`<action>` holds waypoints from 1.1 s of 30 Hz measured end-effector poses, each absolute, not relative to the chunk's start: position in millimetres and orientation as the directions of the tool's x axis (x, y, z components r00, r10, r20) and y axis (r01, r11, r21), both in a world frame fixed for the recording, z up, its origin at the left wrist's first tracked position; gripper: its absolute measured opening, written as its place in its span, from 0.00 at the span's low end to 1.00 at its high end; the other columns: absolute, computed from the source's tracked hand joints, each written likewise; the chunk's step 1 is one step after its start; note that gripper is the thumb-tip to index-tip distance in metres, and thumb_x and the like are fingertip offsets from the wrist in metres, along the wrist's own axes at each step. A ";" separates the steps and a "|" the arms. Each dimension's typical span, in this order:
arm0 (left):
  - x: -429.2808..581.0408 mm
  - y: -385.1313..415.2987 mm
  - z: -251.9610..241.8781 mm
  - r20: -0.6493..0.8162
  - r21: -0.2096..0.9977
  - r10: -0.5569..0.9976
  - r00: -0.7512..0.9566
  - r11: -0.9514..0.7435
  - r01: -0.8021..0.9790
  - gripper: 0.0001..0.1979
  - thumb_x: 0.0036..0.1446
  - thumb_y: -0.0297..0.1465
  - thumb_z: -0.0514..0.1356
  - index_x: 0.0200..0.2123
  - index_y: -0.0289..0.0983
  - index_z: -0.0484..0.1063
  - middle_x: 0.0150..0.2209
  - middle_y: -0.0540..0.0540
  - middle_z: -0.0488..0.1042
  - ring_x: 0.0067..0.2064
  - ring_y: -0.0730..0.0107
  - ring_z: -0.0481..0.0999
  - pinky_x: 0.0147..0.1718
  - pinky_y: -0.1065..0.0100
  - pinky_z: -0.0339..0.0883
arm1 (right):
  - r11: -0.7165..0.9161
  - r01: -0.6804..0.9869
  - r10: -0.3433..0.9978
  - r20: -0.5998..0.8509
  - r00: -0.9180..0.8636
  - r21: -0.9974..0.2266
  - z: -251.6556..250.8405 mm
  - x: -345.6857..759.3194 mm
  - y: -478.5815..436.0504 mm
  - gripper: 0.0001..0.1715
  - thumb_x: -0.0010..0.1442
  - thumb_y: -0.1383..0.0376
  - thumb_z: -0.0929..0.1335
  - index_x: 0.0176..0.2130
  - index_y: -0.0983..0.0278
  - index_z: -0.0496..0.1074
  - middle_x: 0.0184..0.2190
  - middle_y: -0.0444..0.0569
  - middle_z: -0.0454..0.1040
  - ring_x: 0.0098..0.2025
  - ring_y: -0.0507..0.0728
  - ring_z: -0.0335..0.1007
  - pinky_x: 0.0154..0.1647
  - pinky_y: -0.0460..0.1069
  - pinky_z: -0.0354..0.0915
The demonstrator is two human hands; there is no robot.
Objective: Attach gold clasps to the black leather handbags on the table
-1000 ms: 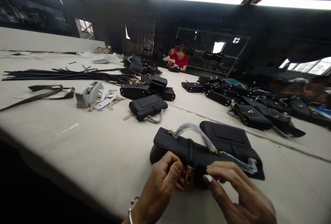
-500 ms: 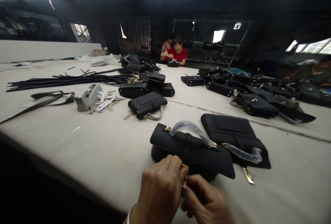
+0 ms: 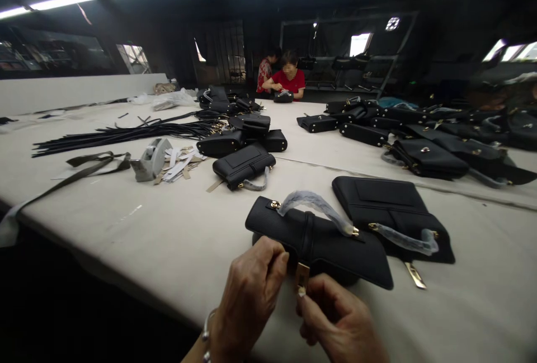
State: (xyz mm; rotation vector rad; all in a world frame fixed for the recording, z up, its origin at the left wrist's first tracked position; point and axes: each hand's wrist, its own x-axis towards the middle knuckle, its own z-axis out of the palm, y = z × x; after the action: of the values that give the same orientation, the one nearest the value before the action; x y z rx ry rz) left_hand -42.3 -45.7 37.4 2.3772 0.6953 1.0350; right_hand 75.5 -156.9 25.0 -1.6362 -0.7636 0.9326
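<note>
A black handbag [image 3: 335,251] stands before me, its carry handle [image 3: 316,206] wrapped in clear film. From the front edge of its flap hangs a gold clasp plate [image 3: 302,277]. My right hand [image 3: 342,318] pinches the plate's lower end between thumb and finger, where a small whitish bit shows. Just left of the plate, apart from it, my left hand [image 3: 251,290] has thumb and forefinger pressed together; anything between them is too small to make out. Behind on the right lies a second black handbag [image 3: 381,201] with its gold clasp [image 3: 415,275] sticking out.
A grey tape dispenser [image 3: 151,160] sits at left beside paper strips [image 3: 181,164] and a dark ribbon [image 3: 90,167]. Black straps [image 3: 126,135] lie behind. Several more handbags [image 3: 247,164] are piled mid-table and at right. Across the table a person in red [image 3: 290,80] handles a bag.
My left hand has drawn back leftward from the clasp, baring the gold plate. My right hand keeps its pinch at the lower end. The view has shifted slightly.
</note>
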 end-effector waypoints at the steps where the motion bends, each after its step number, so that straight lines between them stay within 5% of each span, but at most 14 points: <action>1: -45.8 -43.2 36.3 0.589 0.555 0.558 0.585 -0.805 0.210 0.05 0.66 0.25 0.53 0.40 0.39 0.67 0.32 0.50 0.73 0.33 0.73 0.75 0.34 0.75 0.69 | -0.244 0.011 0.848 -0.208 0.487 -0.970 26.9 75.3 -156.9 0.29 0.49 0.39 0.71 0.25 0.62 0.69 0.16 0.42 0.69 0.19 0.51 0.66 0.20 0.44 0.65; 6: -58.3 -34.4 47.2 0.678 0.298 0.196 0.708 -0.954 -0.021 0.16 0.66 0.22 0.52 0.55 0.36 0.67 0.44 0.40 0.78 0.43 0.68 0.79 0.44 0.72 0.74 | -0.232 -0.116 0.871 -0.260 0.416 -0.966 33.1 75.5 -156.8 0.30 0.47 0.40 0.72 0.25 0.63 0.69 0.16 0.41 0.69 0.18 0.50 0.67 0.19 0.43 0.64; 10: -59.7 -29.6 65.3 0.604 0.090 -0.033 0.797 -0.990 -0.110 0.16 0.66 0.24 0.51 0.56 0.31 0.67 0.42 0.35 0.80 0.43 0.61 0.81 0.44 0.65 0.76 | -0.246 -0.210 0.897 -0.304 0.320 -0.946 35.7 78.1 -157.6 0.29 0.48 0.42 0.73 0.25 0.64 0.67 0.17 0.41 0.70 0.16 0.49 0.66 0.18 0.43 0.62; 16: -50.5 -17.1 75.9 0.527 -0.055 -0.222 0.820 -0.972 -0.228 0.14 0.64 0.22 0.49 0.47 0.30 0.70 0.37 0.35 0.80 0.36 0.59 0.81 0.36 0.63 0.77 | -0.280 -0.294 0.906 -0.353 0.232 -0.914 38.4 81.4 -159.2 0.29 0.47 0.44 0.75 0.25 0.65 0.65 0.17 0.41 0.72 0.16 0.48 0.66 0.18 0.41 0.59; 19: -46.2 -12.7 69.9 0.524 -0.001 -0.159 0.837 -0.982 -0.187 0.11 0.64 0.22 0.48 0.43 0.31 0.69 0.36 0.38 0.78 0.34 0.62 0.79 0.34 0.65 0.75 | -0.284 -0.319 0.906 -0.362 0.220 -0.904 39.4 81.4 -159.1 0.28 0.48 0.45 0.75 0.26 0.65 0.65 0.18 0.42 0.72 0.17 0.48 0.67 0.18 0.41 0.61; 24: -40.0 -19.5 41.5 0.658 0.261 0.121 0.743 -0.962 -0.074 0.07 0.64 0.21 0.49 0.38 0.37 0.62 0.30 0.47 0.71 0.30 0.71 0.71 0.29 0.72 0.67 | -0.195 -0.404 0.931 -0.298 0.210 -0.894 36.2 84.6 -153.5 0.29 0.50 0.45 0.74 0.36 0.66 0.72 0.25 0.45 0.75 0.20 0.51 0.71 0.19 0.45 0.68; 33: -36.2 -41.2 22.8 0.683 0.447 0.409 0.606 -0.889 0.098 0.05 0.65 0.24 0.49 0.39 0.40 0.59 0.32 0.50 0.68 0.29 0.72 0.69 0.30 0.71 0.65 | -0.062 -0.331 0.892 -0.201 0.405 -0.942 28.2 84.9 -134.9 0.28 0.51 0.44 0.72 0.27 0.67 0.74 0.19 0.44 0.69 0.21 0.50 0.65 0.19 0.44 0.64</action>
State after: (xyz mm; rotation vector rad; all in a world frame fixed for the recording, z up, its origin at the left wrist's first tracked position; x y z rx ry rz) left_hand -36.2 -41.2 22.8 2.4697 0.4070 1.1830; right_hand 84.9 -134.9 28.2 -1.2502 -0.5860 1.0997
